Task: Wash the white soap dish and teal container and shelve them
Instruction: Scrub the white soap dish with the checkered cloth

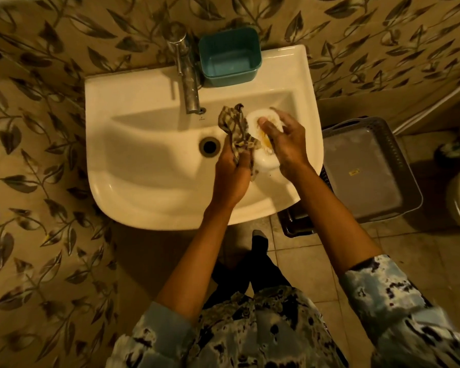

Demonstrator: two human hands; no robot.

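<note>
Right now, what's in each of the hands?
Left hand: closed on the patterned cloth.
Right hand: holding the white soap dish over the sink.

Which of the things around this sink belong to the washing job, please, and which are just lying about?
Part of the job:
white soap dish, held by the right hand
patterned cloth, in the left hand
teal container
sink
tap

Lying about:
grey basket
dark tray beneath it
</note>
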